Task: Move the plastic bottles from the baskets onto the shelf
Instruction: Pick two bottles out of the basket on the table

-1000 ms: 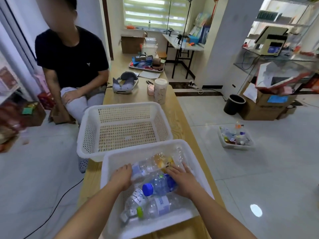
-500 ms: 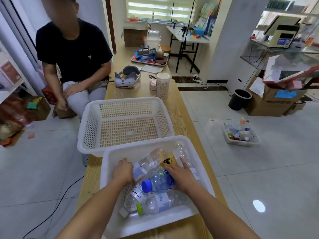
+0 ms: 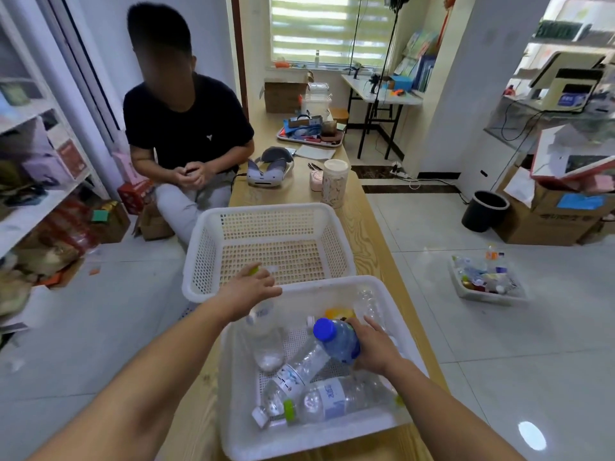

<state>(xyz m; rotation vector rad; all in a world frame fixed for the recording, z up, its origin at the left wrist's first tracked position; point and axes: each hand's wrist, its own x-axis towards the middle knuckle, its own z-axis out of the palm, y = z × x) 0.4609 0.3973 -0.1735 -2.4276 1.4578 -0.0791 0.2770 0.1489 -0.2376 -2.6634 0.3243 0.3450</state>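
both hands are loaded over the near basket (image 3: pixel 229 394). my left hand (image 3: pixel 248 291) is curled round the neck of a clear bottle (image 3: pixel 264 334). its green cap pokes out above the knuckles and its body hangs upright over the basket's far-left corner. my right hand (image 3: pixel 376 352) is wrapped round the blue-capped bottle (image 3: pixel 337 342), which is tilted, cap pointing up and left.

so where does this go? white shelving (image 3: pixel 33 201) stands off to my left, well apart from the counter (image 3: pixel 369 234). that makes the left-hand bottle the nearer one, and upright suits standing it on a board. there's glass shelving (image 3: pixel 512 128) on the right too, and i can't tell which is meant.

lying in the near basket: a green-capped bottle (image 3: pixel 332 399) along the near wall, long axis left to right, cap to the left. a white-capped bottle (image 3: pixel 293 374) lies diagonally, cap toward the near-left corner. a ribbed clear bottle (image 3: pixel 366 304) sits in the far-right corner. the far basket (image 3: pixel 266 211) shows only its mesh floor.

a seated person (image 3: pixel 186 134) is at the counter's left side, near that shelving, so i'd swing wide.
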